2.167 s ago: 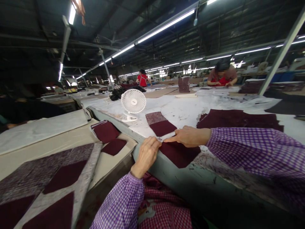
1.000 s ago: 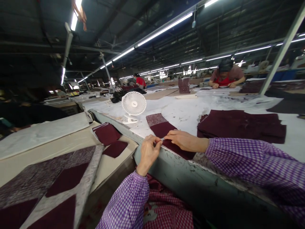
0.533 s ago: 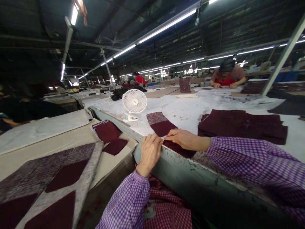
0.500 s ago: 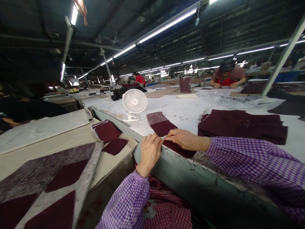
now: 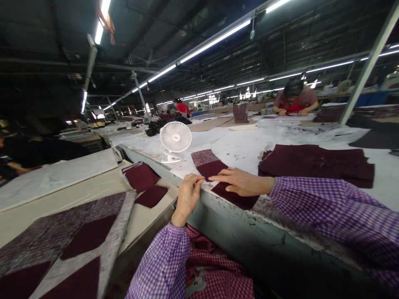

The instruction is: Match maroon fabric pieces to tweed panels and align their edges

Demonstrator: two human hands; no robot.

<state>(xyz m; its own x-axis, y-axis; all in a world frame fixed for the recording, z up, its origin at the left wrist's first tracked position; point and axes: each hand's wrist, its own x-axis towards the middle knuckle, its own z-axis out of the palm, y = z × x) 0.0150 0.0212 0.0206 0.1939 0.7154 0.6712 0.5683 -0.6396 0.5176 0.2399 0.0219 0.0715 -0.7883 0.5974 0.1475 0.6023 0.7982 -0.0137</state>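
Observation:
My left hand (image 5: 188, 197) is at the table's padded edge, thumb and fingertips pinched together. Whatever lies between them is too small to make out. Just right of it, my right hand (image 5: 241, 182) stretches its fingers out flat over the table, index fingertip pointing toward the left hand. Under and in front of the right hand lies a dark maroon fabric piece (image 5: 238, 198), along the edge. Behind the fingers is another maroon piece (image 5: 212, 169), which meets a speckled maroon-and-white fabric piece (image 5: 204, 157).
A white fan (image 5: 175, 138) stands on the table. A stack of maroon fabric (image 5: 314, 164) lies to the right. Maroon pieces (image 5: 140, 177) and a speckled panel (image 5: 62, 222) rest on the left-hand table. Across the table a person in red (image 5: 294, 101) bends over work.
My left hand has shifted slightly left, away from the maroon piece's corner. My right hand's fingers have gone from a pinch to stretched out, reaching a bit left.

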